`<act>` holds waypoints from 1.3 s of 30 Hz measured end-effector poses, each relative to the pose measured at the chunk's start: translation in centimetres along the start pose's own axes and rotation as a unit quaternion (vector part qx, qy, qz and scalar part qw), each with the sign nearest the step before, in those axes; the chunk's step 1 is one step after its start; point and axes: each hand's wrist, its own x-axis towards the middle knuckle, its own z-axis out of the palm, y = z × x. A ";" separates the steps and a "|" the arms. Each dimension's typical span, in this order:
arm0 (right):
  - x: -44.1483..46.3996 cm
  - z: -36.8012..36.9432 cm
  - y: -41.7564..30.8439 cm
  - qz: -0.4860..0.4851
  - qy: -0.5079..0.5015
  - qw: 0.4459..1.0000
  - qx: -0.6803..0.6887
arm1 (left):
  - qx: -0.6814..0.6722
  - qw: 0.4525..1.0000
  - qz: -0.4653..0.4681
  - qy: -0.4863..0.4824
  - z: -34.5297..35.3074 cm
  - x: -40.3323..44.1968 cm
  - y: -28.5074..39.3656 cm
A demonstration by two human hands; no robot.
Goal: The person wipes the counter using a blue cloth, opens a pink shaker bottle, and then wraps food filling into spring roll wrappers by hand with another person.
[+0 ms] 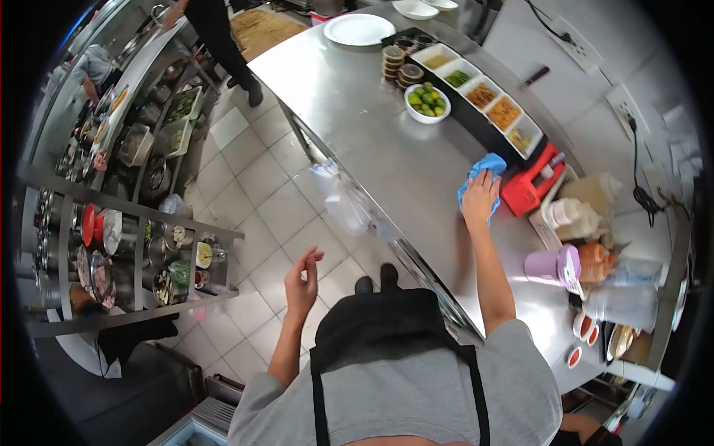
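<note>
A blue cloth (483, 167) is pressed against the steel bench (357, 97) by the right hand (481, 195), and its folds are bunched around the fingers; the grip is closed on the cloth from above. The cloth is placed near the wall side of the bench, just beside a red plastic object (519, 195) and near the end of a long black condiment tray (472, 119). The left hand (301, 279) is held out over the tiled floor (260, 215), apart from the bench — its grip is open, with the fingers loosely bent.

Five white containers of food are set in a row in the tray. Beside it, a white bowl (429, 120) is filled with green citrus fruits (427, 99), and small lidded cups (393, 63) are stacked close by. A white plate (359, 30) is laid toward the far end. On the near side of the red object, pale squeeze bottles (563, 212) and a purple cup (543, 264) are lined up along the wall. A translucent plastic bag (346, 208) is seen by the bench's front edge.
</note>
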 end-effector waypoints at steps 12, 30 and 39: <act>8.6 0.6 -23.2 -0.232 -0.108 0.879 0.401 | -0.046 0.989 0.086 -0.114 4.1 11.6 2.8; 14.0 4.4 -30.3 -0.097 -0.114 0.945 0.290 | -0.081 0.986 0.114 -0.096 -3.5 30.6 -5.2; 30.1 18.5 -55.7 -0.185 -0.061 0.947 0.257 | -0.059 0.982 0.169 -0.057 -5.7 40.6 -8.0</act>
